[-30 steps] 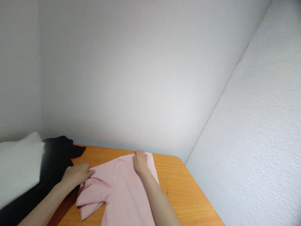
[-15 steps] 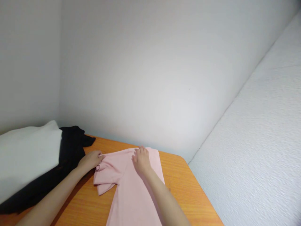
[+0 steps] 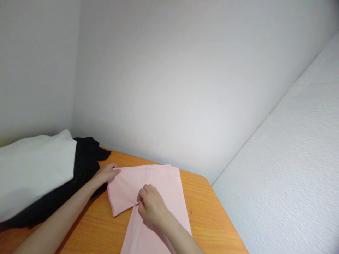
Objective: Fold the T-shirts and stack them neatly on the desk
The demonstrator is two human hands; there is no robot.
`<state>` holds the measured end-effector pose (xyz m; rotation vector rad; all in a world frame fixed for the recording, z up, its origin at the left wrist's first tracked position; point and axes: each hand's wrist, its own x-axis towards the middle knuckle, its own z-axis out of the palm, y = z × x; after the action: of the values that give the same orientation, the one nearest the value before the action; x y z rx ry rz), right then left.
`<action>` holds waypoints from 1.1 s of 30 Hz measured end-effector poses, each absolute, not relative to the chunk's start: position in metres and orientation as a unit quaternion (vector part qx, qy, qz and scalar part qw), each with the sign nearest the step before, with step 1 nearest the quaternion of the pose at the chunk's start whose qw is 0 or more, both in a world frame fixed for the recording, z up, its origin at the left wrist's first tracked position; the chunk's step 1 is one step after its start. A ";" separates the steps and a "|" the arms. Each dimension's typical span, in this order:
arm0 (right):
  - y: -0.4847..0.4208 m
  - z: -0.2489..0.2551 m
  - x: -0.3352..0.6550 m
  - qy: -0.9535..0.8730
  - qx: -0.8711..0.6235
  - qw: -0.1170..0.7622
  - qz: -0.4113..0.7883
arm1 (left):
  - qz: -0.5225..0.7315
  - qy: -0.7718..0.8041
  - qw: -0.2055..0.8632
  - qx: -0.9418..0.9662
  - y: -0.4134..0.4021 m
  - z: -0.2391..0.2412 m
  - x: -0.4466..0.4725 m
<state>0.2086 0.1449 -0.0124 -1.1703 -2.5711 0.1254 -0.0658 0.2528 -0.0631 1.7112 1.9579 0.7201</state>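
A pink T-shirt (image 3: 164, 183), folded lengthwise, lies on the wooden table (image 3: 206, 211) with its sleeve stretched to the left. My left hand (image 3: 107, 173) pinches the upper corner of that sleeve at its hem. At the underarm, where sleeve and side seam meet, my right hand (image 3: 152, 204) has its fingers closed on the fabric. The sleeve lies mostly smooth between both hands. The shirt's lower part runs out of view at the bottom, partly behind my right forearm.
Left of the shirt, a black cloth (image 3: 86, 158) lies with a white cloth (image 3: 39, 165) over it, close to my left forearm. Behind the table's far edge rises a pale wall (image 3: 159, 88). A second textured wall (image 3: 291, 169) borders the right side.
My right hand has come down from the shirt's shoulder edge to the underarm and closed on the fabric there. The sleeve, bunched before, is now flatter. My left hand stays at the sleeve corner.
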 end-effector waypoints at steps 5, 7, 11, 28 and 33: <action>0.136 -0.013 0.200 -0.907 -0.380 0.161 0.080 | 0.260 0.704 0.202 0.630 0.253 -0.063 -0.067; 0.141 -0.011 0.203 -0.889 -0.398 0.195 0.117 | 0.256 0.702 0.193 0.636 0.253 -0.062 -0.068; 0.163 -0.004 0.228 -0.826 -0.490 0.245 0.133 | 0.245 0.701 0.190 0.643 0.252 -0.059 -0.069; 0.158 -0.029 0.242 -0.868 -0.475 0.054 0.132 | 0.233 0.700 0.210 0.642 0.257 -0.065 -0.073; 0.157 -0.028 0.243 -0.865 -0.481 0.067 0.125 | 0.243 0.695 0.212 0.643 0.259 -0.062 -0.070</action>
<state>0.2434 0.1569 -0.0281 -1.4503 -2.6081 0.3768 -0.0703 0.2588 -0.0616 1.7843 1.9298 0.6751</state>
